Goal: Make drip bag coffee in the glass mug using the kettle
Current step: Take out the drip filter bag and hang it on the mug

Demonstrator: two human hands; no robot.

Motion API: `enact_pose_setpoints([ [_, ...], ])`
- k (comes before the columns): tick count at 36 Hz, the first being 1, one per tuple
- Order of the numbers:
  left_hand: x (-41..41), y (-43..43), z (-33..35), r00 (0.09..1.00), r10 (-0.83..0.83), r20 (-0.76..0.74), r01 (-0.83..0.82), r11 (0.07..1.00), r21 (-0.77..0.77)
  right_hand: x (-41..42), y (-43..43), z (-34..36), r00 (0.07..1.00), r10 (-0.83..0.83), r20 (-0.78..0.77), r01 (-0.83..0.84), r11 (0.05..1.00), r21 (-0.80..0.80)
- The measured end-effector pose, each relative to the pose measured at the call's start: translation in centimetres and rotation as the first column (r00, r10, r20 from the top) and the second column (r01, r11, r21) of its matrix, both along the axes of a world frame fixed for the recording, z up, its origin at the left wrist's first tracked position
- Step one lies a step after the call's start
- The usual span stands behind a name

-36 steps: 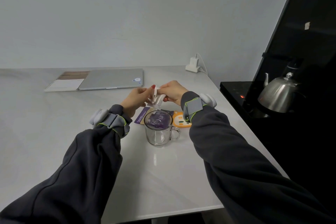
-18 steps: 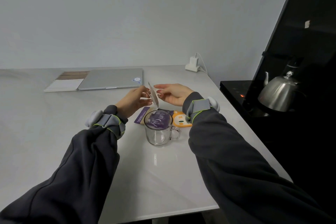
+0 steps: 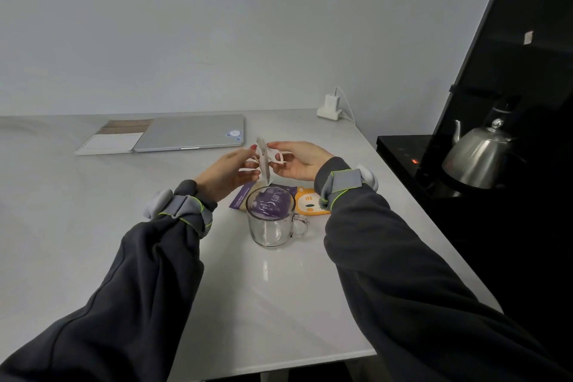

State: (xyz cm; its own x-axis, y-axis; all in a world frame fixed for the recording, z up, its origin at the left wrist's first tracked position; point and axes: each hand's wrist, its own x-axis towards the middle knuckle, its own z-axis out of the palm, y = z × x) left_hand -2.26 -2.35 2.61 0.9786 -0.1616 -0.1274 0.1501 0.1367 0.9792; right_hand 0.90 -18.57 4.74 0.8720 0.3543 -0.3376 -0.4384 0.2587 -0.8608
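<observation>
Since half a second ago the side flaps of the white paper drip bag [image 3: 263, 161] have been drawn out and the hands sit slightly wider apart. Far left on the pale grey counter [image 3: 93, 226] a spiral-bound notebook [image 3: 111, 142] lies touching a closed silver laptop [image 3: 192, 133]. The left hand [image 3: 228, 178] reaches forward from a dark grey sleeve, palm turned inward, fingertips pinching the bag's left flap. The bag hangs edge-on between the hands, above and just behind the clear glass mug [image 3: 269, 223], which stands on the counter with its handle to the right. A purple sachet [image 3: 240, 197] lies behind the mug. The right hand [image 3: 299, 163], palm facing left, pinches the right flap between thumb and forefinger. An orange cartoon-faced pad [image 3: 310, 203] lies under that wrist. A white charger [image 3: 331, 105] sits by the wall, and a stainless steel kettle [image 3: 477, 158] stands on the black hob [image 3: 403, 149], well apart from the mug
</observation>
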Motion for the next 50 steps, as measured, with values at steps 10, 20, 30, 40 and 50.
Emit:
enact_pose_setpoints([
  [10,-0.3,-0.1,0.1,0.998,-0.026,0.058,0.026,1.000,0.006,-0.1,-0.2,0.1,0.995,0.066,0.080,-0.053,0.987,-0.155],
  [20,-0.6,-0.5,1.4,0.998,0.053,-0.045,-0.049,0.996,0.075,-0.3,0.0,0.5,0.992,0.041,0.123,-0.008,0.967,-0.256],
  [30,-0.8,-0.7,1.5,0.993,0.105,-0.057,-0.103,0.994,0.030,-0.6,0.0,0.6,0.992,0.060,0.108,-0.041,0.985,-0.169],
  [40,-1.1,-0.8,1.6,0.996,0.094,-0.012,-0.092,0.991,0.097,-0.7,0.5,0.7,0.970,0.154,0.186,-0.103,0.961,-0.258],
  [50,-1.5,-0.7,2.0,0.996,0.074,-0.047,-0.072,0.996,0.046,-0.7,0.6,0.8,0.980,0.089,0.176,-0.045,0.970,-0.240],
])
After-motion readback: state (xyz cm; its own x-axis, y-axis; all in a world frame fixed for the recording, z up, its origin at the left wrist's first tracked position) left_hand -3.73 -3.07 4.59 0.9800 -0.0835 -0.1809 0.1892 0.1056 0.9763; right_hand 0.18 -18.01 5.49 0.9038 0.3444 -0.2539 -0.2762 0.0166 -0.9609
